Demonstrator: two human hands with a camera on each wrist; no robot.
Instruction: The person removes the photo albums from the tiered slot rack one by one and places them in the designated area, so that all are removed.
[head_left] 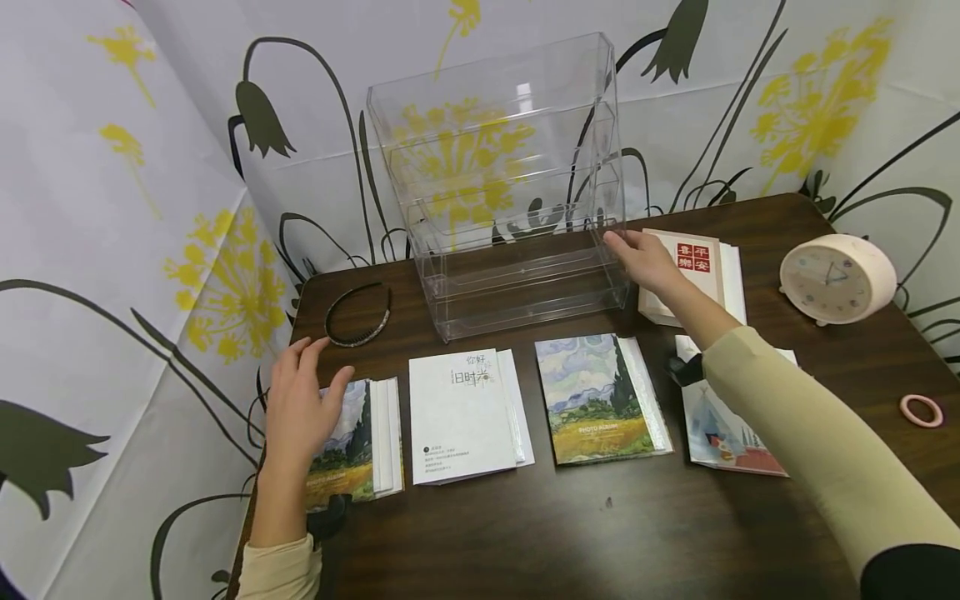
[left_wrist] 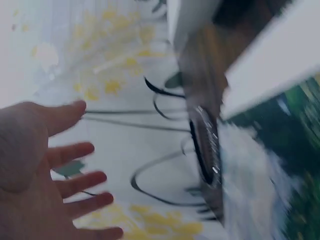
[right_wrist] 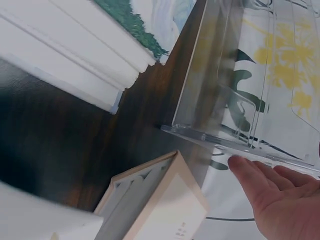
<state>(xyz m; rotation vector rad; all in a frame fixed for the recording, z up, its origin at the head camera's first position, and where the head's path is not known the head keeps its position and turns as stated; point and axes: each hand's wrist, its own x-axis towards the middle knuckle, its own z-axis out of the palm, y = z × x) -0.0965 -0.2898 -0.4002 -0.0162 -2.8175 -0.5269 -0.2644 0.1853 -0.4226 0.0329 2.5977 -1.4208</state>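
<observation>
A clear plastic tiered rack [head_left: 517,321] stands at the back of the dark table, with see-through shelves. My right hand [head_left: 647,260] touches its right side wall, fingers fairly straight; the right wrist view shows that hand [right_wrist: 285,197] against the wall's edge. My left hand [head_left: 303,408] is spread in the air over a landscape-covered photo album [head_left: 341,475], holding nothing; its fingers [left_wrist: 82,177] are apart in the left wrist view. To the right lie a white album [head_left: 457,425] and another landscape photo album [head_left: 592,408].
A black headband [head_left: 358,340] lies left of the rack. Right of it are a beige album [head_left: 705,287] with red characters, a tent-picture album [head_left: 708,425] partly under my right sleeve, a pink alarm clock [head_left: 828,283] and a pink ring [head_left: 921,422]. Patterned cloth hangs behind.
</observation>
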